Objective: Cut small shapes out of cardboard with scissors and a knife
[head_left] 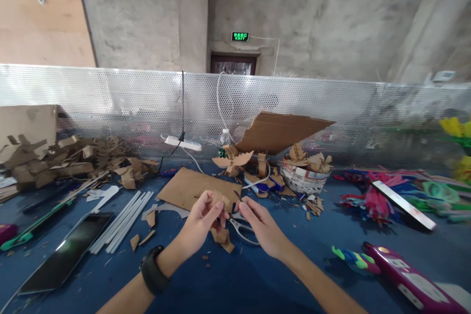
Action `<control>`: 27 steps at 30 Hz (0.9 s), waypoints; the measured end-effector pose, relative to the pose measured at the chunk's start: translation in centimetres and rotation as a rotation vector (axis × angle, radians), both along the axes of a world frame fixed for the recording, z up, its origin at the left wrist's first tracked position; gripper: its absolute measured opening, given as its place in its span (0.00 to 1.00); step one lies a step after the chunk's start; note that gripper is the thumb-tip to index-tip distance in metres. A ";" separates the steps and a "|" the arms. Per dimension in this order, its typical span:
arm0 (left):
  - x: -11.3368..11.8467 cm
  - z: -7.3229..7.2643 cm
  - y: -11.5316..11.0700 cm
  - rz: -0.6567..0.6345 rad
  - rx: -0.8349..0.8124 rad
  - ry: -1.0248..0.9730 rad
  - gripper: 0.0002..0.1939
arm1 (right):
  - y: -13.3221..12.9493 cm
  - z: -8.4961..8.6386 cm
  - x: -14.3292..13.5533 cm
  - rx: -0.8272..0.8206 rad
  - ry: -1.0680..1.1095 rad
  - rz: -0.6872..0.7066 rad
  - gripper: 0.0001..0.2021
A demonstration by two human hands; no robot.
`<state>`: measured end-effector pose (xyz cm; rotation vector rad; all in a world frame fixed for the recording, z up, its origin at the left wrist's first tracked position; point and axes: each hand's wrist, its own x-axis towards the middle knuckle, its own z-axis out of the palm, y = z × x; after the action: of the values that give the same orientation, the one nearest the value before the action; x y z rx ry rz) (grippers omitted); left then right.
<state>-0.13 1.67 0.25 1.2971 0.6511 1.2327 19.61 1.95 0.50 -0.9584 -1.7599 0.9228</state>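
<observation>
My left hand (pixel 206 216) is closed around a small cardboard piece (pixel 221 200) above the middle of the blue table. Close on its right, my right hand (pixel 259 221) has its fingers pinched together; a thin dark tip shows at them, too small to name. Scissors with pale handles (pixel 243 233) lie between and beneath the hands. A folded cardboard scrap (pixel 222 240) rests just below them. Behind the hands a flat cardboard sheet (pixel 184 186) lies on the table, and a winged cardboard figure (pixel 232 161) stands farther back.
Left are a black tablet (pixel 68 250), white sticks (pixel 123 221) and a cardboard heap (pixel 73 162). A scrap-filled basket (pixel 306 180), coloured pipe cleaners (pixel 379 196) and a purple device (pixel 412 274) are right. A power strip (pixel 183 143) lies by the perforated metal screen (pixel 147 103).
</observation>
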 end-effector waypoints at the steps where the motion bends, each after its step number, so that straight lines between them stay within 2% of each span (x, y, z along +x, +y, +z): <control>1: 0.0 0.0 0.0 -0.002 -0.001 -0.002 0.27 | 0.1 0.0 0.1 0.005 -0.038 0.004 0.26; 4: 0.0 -0.1 -0.1 0.000 0.003 0.004 0.27 | 0.2 0.2 0.2 0.011 -0.072 0.001 0.27; 8: 0.2 -0.4 -0.3 0.004 0.029 0.048 0.26 | 0.0 0.5 0.0 0.010 -0.009 -0.019 0.25; 14: 0.5 -0.2 -1.0 -0.045 0.036 0.108 0.28 | -0.3 0.3 -0.8 -0.096 0.086 0.085 0.26; 19: 0.6 -0.6 -0.8 -0.069 0.057 0.106 0.27 | -0.5 0.4 -0.7 -0.034 0.064 0.091 0.23; 27: 0.4 -1.8 -0.8 -0.201 0.081 0.193 0.21 | -0.9 0.3 -0.4 0.039 -0.018 0.069 0.20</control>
<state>0.28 0.85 -1.53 1.5236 0.5949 0.9867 19.22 1.07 0.78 -0.8885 -1.8291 0.9227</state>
